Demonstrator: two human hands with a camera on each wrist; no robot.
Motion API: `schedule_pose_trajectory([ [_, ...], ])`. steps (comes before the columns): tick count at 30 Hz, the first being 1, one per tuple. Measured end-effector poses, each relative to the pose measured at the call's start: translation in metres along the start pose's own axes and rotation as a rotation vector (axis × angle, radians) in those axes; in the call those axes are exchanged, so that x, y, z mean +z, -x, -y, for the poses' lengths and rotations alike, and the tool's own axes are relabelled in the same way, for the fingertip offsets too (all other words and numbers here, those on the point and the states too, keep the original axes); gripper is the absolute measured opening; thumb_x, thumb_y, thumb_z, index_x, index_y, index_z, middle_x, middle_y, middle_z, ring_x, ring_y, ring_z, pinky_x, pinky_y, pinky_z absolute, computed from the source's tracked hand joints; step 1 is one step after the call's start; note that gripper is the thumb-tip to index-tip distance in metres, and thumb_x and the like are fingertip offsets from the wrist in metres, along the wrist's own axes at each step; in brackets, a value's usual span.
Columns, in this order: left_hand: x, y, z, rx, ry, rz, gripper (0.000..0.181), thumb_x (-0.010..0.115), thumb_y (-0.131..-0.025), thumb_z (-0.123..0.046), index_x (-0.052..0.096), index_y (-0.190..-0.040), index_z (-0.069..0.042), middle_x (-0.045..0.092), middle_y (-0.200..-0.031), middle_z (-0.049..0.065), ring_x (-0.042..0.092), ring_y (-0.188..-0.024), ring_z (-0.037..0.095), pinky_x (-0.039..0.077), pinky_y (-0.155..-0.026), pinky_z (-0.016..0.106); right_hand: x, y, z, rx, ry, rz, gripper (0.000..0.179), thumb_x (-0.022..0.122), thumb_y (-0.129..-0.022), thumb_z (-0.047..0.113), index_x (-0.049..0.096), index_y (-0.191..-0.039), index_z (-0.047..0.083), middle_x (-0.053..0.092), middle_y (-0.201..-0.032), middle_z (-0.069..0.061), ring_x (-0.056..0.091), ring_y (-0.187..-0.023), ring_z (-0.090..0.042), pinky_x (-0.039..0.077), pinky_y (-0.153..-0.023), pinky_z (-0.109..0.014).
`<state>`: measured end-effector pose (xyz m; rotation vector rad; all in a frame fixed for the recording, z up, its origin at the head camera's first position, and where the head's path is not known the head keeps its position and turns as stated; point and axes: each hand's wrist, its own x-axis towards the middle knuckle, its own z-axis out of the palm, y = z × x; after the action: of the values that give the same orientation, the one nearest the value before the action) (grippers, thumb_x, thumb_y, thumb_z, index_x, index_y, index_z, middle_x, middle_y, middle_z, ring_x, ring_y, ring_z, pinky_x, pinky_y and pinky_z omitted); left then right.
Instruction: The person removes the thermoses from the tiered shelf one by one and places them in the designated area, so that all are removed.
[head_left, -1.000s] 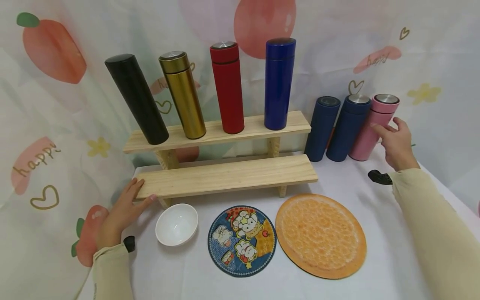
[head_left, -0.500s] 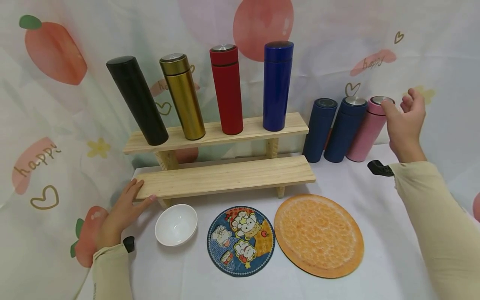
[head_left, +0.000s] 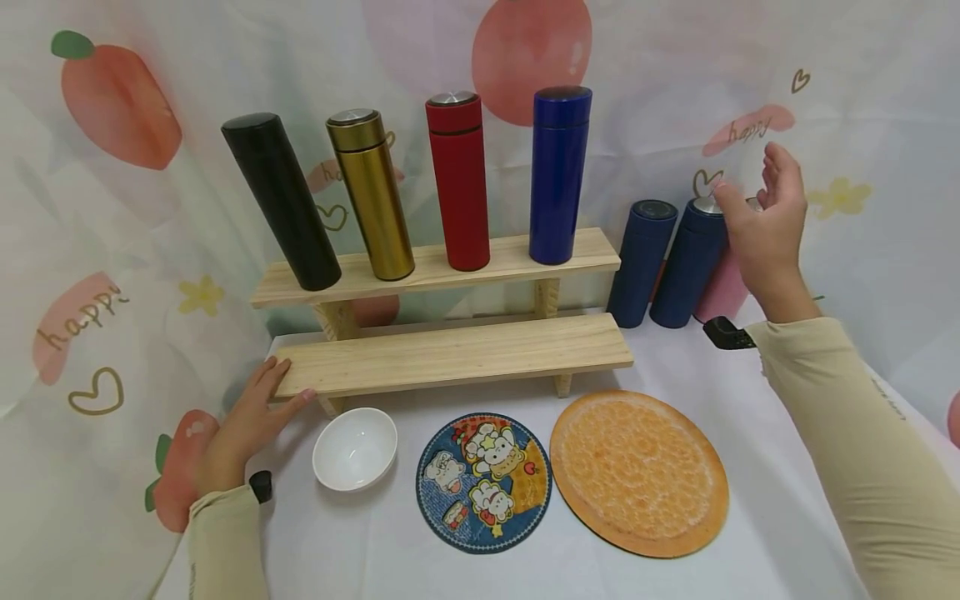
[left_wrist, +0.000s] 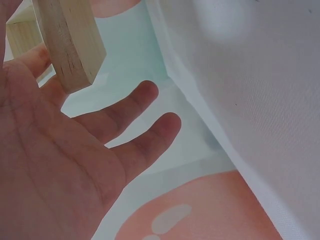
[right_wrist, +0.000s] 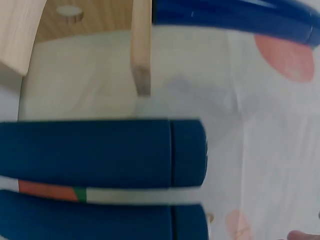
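Observation:
My left hand (head_left: 251, 421) rests at the left end of the lower wooden shelf (head_left: 450, 358), thumb along its front edge. In the left wrist view the fingers (left_wrist: 150, 135) extend loosely past the plank end (left_wrist: 70, 45). My right hand (head_left: 772, 233) is raised with thumb and fingers apart, holding nothing. It overlaps the pink thermos flask (head_left: 726, 287), hiding most of it. Beside that stand two navy flasks (head_left: 688, 267), also large in the right wrist view (right_wrist: 100, 152). Only a fingertip (right_wrist: 302, 235) of the right hand shows there.
Black (head_left: 285, 204), gold (head_left: 372, 196), red (head_left: 459, 183) and blue (head_left: 561, 175) flasks stand on the upper shelf (head_left: 506, 252). In front lie a white bowl (head_left: 355, 450), a cartoon round mat (head_left: 483, 483) and an orange round mat (head_left: 639, 475). A printed curtain hangs behind.
My right hand has let go of the pink flask, risen above it and then swung left towards the navy flasks' lids. My left hand has stayed on the shelf.

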<state>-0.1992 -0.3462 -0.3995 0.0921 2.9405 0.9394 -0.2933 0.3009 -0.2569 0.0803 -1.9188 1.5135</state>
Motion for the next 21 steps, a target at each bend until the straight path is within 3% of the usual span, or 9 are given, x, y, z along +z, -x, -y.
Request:
schedule_pose_trajectory([
  [7, -0.001, 0.001, 0.0, -0.004, 0.002, 0.001, 0.092, 0.067, -0.106, -0.044, 0.02, -0.166, 0.008, 0.005, -0.173, 0.033, 0.013, -0.155, 0.059, 0.021, -0.118, 0.075, 0.034, 0.012, 0.017, -0.061, -0.026, 0.12, 0.077, 0.064, -0.102, 0.022, 0.029, -0.168, 0.007, 0.029, -0.174, -0.009, 0.026, -0.16, -0.017, 0.017, -0.126, -0.023],
  [14, 0.0, 0.0, 0.002, -0.007, 0.011, 0.005, 0.092, 0.068, -0.106, -0.044, 0.02, -0.166, 0.008, 0.004, -0.173, 0.033, 0.011, -0.156, 0.059, 0.02, -0.119, 0.075, 0.066, 0.022, 0.03, -0.034, -0.146, 0.262, 0.082, 0.067, -0.102, 0.021, 0.024, -0.17, 0.01, 0.023, -0.176, -0.011, 0.024, -0.161, -0.02, 0.017, -0.127, -0.026],
  [21, -0.001, 0.001, 0.0, -0.025, 0.018, 0.011, 0.096, 0.067, -0.105, -0.049, 0.019, -0.167, 0.006, 0.003, -0.174, 0.032, 0.009, -0.156, 0.058, 0.018, -0.119, 0.076, 0.091, 0.029, 0.036, 0.007, -0.227, 0.319, 0.085, 0.071, -0.1, 0.02, 0.025, -0.171, 0.009, 0.026, -0.174, -0.017, 0.029, -0.159, -0.029, 0.021, -0.128, -0.036],
])
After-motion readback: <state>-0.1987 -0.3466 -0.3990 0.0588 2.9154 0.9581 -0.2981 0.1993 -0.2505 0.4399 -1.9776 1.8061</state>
